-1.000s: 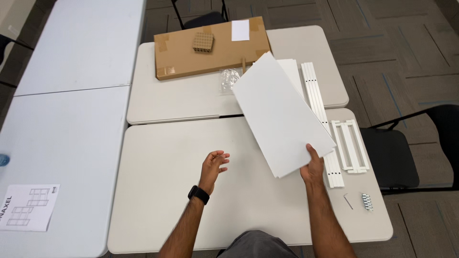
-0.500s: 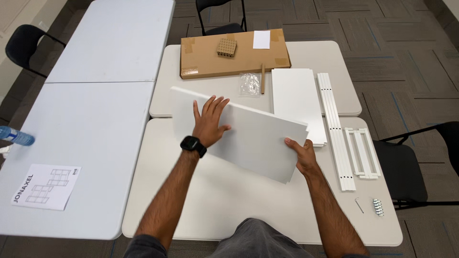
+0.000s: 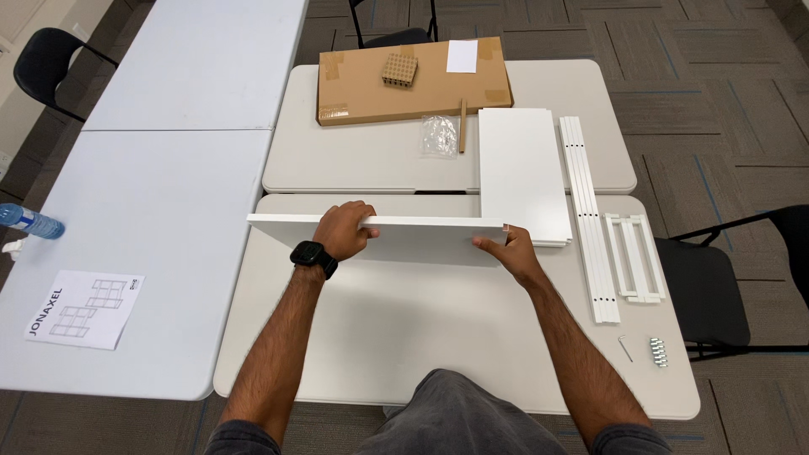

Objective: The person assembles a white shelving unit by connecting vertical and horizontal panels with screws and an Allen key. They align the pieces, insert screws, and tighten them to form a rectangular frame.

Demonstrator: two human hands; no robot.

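Assembly looks barely begun: the white panel (image 3: 421,240) stands on its long edge across the middle of the frame on the desk (image 3: 379,337), while the stacked white panels (image 3: 522,173), long rails (image 3: 590,219), small frames (image 3: 636,257) and loose screws (image 3: 657,351) at right lie unjoined. The left hand (image 3: 341,232) curls its fingers over the panel's top edge, wrist bent. The right hand (image 3: 510,250) pinches the edge near the panel's right end, both forearms reaching up from the bottom.

A flat cardboard box (image 3: 413,82) lies at the desk's (image 3: 362,160) far edge. White rails (image 3: 587,215) lie along its right edge; a spring (image 3: 657,351) lies near the near-right corner.
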